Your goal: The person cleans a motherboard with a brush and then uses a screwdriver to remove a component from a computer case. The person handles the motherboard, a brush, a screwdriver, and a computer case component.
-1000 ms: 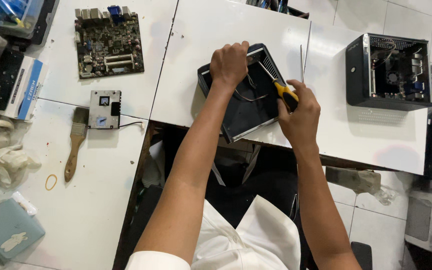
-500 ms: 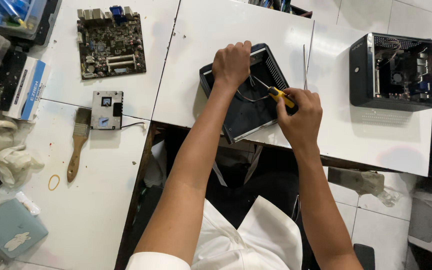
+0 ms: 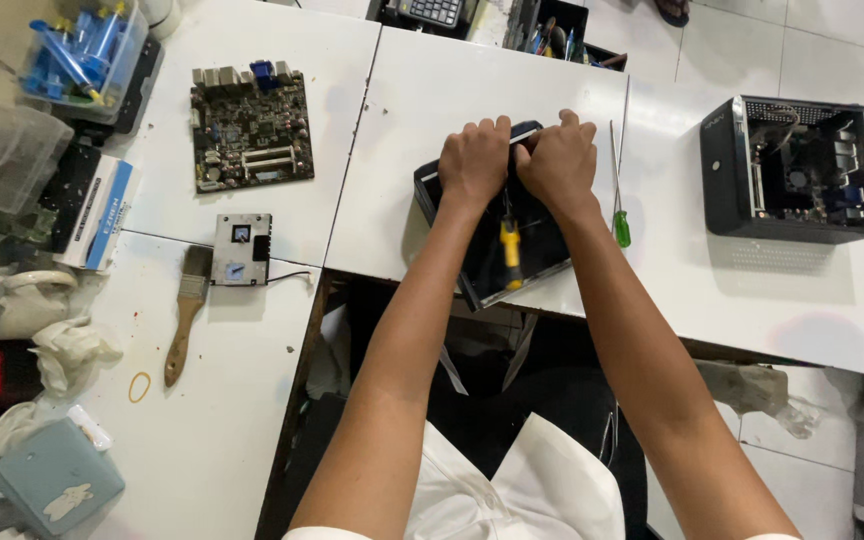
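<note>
An open black computer case [image 3: 542, 262] lies on the white table [image 3: 422, 90] in front of me. My left hand [image 3: 474, 160] grips its far rim, fingers curled over the edge. Beside it, touching, my right hand [image 3: 556, 160] also clutches the far rim. A screwdriver with a yellow and black handle [image 3: 510, 252] lies loose inside the case, between my forearms. A second screwdriver with a green handle [image 3: 620, 190] lies on the table just right of my right wrist.
A bare green circuit board [image 3: 250, 125] and a small metal module [image 3: 241, 248] lie to the left, with a paintbrush [image 3: 186, 312] below. Another black case with parts inside [image 3: 790, 168] stands at the right. Boxes, rags and a bin of blue tools crowd the left edge.
My right hand has let go of the yellow screwdriver, which now lies inside the case, and has moved up to grip the case's far rim beside my left hand. The view shifted.
</note>
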